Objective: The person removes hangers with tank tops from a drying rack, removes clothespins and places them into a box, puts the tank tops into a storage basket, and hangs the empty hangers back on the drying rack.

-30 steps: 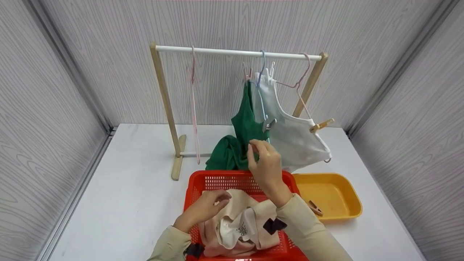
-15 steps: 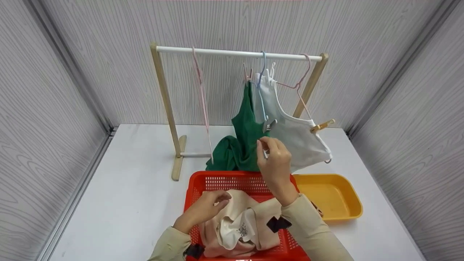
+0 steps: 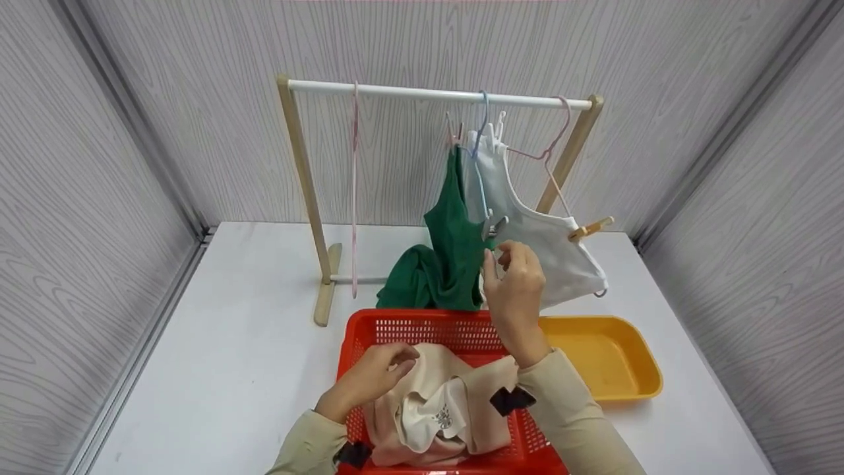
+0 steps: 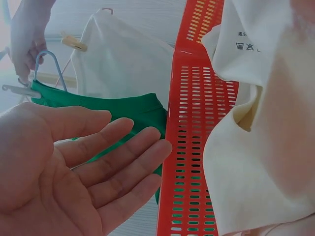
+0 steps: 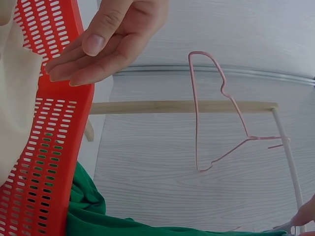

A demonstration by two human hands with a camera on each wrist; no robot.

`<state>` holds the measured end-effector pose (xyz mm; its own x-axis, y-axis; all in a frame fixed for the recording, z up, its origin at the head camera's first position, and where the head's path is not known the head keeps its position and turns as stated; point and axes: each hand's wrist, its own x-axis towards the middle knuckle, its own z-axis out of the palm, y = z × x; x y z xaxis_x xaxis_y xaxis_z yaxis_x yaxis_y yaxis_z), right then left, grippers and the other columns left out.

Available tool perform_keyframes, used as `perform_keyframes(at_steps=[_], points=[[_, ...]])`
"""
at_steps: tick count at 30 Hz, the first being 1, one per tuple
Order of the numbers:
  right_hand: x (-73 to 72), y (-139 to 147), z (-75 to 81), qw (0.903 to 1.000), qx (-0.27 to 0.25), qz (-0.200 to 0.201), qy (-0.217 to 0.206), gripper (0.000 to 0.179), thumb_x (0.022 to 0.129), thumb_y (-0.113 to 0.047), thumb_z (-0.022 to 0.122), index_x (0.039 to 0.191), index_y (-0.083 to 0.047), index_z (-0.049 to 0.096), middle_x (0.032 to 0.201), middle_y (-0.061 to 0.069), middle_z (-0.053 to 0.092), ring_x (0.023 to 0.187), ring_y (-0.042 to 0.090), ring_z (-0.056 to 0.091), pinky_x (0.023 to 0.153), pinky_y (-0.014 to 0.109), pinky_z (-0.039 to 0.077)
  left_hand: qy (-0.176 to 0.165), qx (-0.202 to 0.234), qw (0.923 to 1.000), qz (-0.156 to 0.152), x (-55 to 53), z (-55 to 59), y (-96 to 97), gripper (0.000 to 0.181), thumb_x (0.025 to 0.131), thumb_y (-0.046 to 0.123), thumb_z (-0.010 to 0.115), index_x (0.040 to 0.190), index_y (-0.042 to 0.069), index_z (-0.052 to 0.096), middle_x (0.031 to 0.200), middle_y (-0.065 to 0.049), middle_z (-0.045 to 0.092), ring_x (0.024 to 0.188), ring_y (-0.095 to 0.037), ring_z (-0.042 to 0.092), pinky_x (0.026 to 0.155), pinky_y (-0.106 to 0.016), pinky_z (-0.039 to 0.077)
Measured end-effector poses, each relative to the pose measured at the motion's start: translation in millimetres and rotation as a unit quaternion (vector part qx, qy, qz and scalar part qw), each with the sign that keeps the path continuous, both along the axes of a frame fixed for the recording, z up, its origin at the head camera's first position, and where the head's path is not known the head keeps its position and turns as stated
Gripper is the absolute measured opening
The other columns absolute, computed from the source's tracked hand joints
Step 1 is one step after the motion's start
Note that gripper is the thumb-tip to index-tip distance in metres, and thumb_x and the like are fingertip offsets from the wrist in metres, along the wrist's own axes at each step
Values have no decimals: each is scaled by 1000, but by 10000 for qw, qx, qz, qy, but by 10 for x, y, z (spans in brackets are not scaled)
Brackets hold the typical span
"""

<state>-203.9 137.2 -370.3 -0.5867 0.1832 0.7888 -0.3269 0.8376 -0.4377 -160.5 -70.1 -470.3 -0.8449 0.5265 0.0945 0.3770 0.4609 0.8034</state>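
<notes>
In the head view my right hand is raised at the green garment, its thumb and index finger bent and apart just below a grey clothespin. This garment hangs from a blue hanger, with a pink clothespin at its other shoulder. Over the left side of the red basket, my left hand hovers with relaxed fingers and holds nothing. Its loosely spread fingers show in the left wrist view. Cream cloth with a printed label lies crumpled inside the basket.
A white top hangs at the right of the rack bar, held by a white clothespin and a yellow clothespin. A bare pink hanger hangs at the left. A yellow tray stands beside the basket.
My right hand has moved rightward and slightly up, off the green garment's edge. The bare pink hanger has swung right and back. My left hand has stayed in place.
</notes>
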Motion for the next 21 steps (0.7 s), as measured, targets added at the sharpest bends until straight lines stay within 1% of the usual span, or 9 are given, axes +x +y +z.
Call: perform_keyframes(at_steps=[7,11,14,17,21], points=[[-70,32,-44,9990,82,-84,-426,21,89,-15,68,95,5,63,83,19,64,77,30,61,72,39,56,-31,24,10000,66,1,7,-2,20,97,9,54,109,-4,64,111,-23,68,102,-36,66,89,-50,54],[-98,37,-65,9982,141,-132,-576,23,88,-16,69,97,6,64,84,20,66,77,31,63,73,41,56,100,-29,9996,252,5,-2,-10,18,96,8,55,107,-3,65,109,-23,69,99,-34,66,89,-50,54],[-115,41,-73,9977,129,-115,-655,24,89,-16,68,96,7,65,83,21,66,76,33,64,72,43,56,220,-93,9987,455,-1,-19,-35,18,95,6,56,107,-3,65,109,-22,69,97,-33,66,88,-50,54],[-135,46,-72,9978,108,-93,-647,23,90,-15,67,93,7,65,81,21,66,73,34,64,70,46,55,372,-162,9966,714,-14,-28,-78,17,94,5,57,105,-4,65,107,-21,70,97,-32,66,89,-49,54],[-157,55,-73,9984,35,-26,-563,20,90,-14,65,87,6,64,75,20,64,68,33,63,65,45,54,544,-313,9903,1241,-24,-24,-161,14,92,3,59,103,-3,66,103,-18,70,96,-30,66,91,-47,54]])
